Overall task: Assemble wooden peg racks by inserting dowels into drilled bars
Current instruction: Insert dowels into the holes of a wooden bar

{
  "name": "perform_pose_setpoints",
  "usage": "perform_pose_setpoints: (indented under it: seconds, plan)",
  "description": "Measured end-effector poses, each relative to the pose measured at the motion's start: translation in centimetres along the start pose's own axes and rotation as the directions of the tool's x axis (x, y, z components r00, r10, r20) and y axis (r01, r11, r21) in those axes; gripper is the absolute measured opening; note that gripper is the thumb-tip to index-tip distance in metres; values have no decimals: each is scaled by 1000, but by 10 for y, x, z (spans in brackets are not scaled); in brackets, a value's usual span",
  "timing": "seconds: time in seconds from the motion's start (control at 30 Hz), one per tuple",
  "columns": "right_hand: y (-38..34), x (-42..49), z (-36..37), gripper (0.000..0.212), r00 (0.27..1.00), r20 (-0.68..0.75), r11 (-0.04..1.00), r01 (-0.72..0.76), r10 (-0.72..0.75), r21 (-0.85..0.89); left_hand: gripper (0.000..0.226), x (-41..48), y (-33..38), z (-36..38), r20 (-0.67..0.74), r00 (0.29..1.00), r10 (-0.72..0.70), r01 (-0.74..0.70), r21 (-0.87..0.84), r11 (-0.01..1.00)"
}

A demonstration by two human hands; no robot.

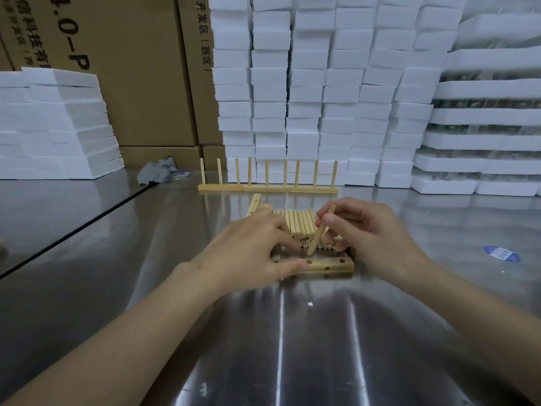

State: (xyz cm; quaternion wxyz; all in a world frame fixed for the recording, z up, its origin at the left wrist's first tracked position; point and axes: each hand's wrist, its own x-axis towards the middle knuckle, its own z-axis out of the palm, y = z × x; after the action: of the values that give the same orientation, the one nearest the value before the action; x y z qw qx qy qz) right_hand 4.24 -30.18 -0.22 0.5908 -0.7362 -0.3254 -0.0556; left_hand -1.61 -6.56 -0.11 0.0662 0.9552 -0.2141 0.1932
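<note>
Step in hand: seating a dowel in a fresh bar. None of this bar's visible holes is filled.

Right hand: fingers curled in a pinch on one short pale wooden dowel. The dowel is tilted, its lower end just behind the bar and near the left visible hole, not yet in it.

Pale wooden bar with drilled holes: flat on the shiny metal worktop, just in front of the stacked pile of loose pale dowels.

Left hand: fingers spread and fairly straight, gripping nothing. The thumb lies along the bar's left end and the fingertips reach the pile's near ends. Slightly blurred.

Next move, as judged: stand the dowel upright over the hole and press down while the left hand steadies the bar.

Row of finished peg racks stands behind the pile.
</note>
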Motion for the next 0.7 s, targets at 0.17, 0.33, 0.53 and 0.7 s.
perform_pose_setpoints:
  seconds: [0.17,0.33,0.53,0.7]
  plan:
    - [7,-1,7,10,998,45,992,58,-53,-115,31,2,2,6,64,998,19,-19,-12,1000]
    - [6,-1,4,9,994,69,979,91,-80,-180,26,3,2,12,81,996,-29,38,-108,993]
    - [0,-1,1,9,989,117,973,110,-87,-205,28,3,0,13,90,995,-45,56,-121,991]
    - [-1,-1,0,10,988,125,965,122,-95,-232,28,3,1,13,88,995,-49,60,-133,989]
